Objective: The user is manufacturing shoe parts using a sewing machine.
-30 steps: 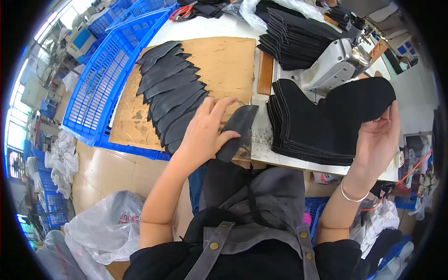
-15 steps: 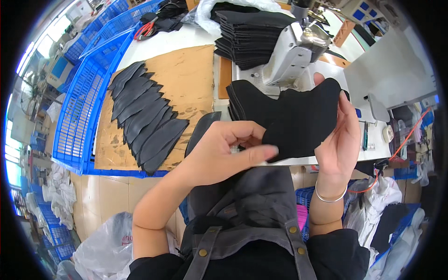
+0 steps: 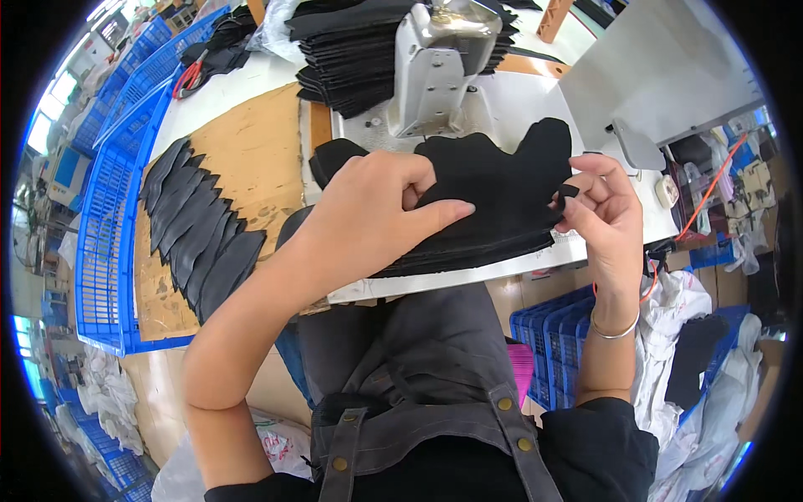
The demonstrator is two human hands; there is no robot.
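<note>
A stack of black cut fabric pieces (image 3: 502, 192) with wavy outlines lies at the table's front edge, before the sewing machine (image 3: 441, 71). My left hand (image 3: 381, 201) is closed at the stack's left part, thumb on the top piece and fingers curled; what lies under the fingers is partly hidden. At the stack's right edge, my right hand (image 3: 606, 201) has its fingers bent, pinching a small black bit (image 3: 567, 197) between thumb and fingers. Whether that bit is a scrap or part of a piece, I cannot tell.
Left of the stack, overlapping dark leaf-shaped pieces (image 3: 201, 226) lie on a brown board (image 3: 251, 142) beside a blue plastic basket (image 3: 113, 243). More black pieces (image 3: 351, 50) are piled behind the machine. Red-handled scissors (image 3: 191, 75) lie at the far left. Blue crates (image 3: 548, 343) stand below right.
The view has shifted, so the table things sit further left. The raised black pieces have come down onto the table. My right hand has gone from their edge to pinching the small black bit.
</note>
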